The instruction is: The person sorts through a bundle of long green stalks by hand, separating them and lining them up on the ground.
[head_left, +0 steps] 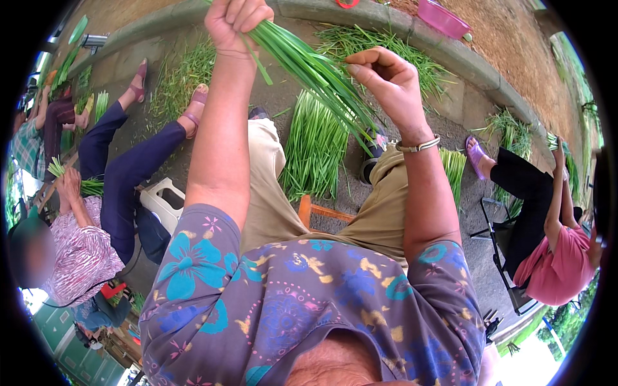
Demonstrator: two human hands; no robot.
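Note:
My left hand (237,24) is raised at the top of the view, closed around one end of a bunch of long green chives (309,67). The leaves slant down to the right from my fist, and one folded blade hangs apart beneath it. Beside the bunch, my right hand (391,80), with a bracelet at the wrist, has thumb and forefinger pinched together at the leaves' edge. Whatever lies between those fingertips is too small to make out. Below, between my legs, a thick pile of chives (317,145) rests on the ground.
Loose chives (386,55) lie scattered by the curb (496,83), with another heap (183,80) on the left. A pink basin (444,18) stands beyond the curb. One person (84,219) sits at left holding chives, near a white stool (164,202); another person (553,251) sits at right.

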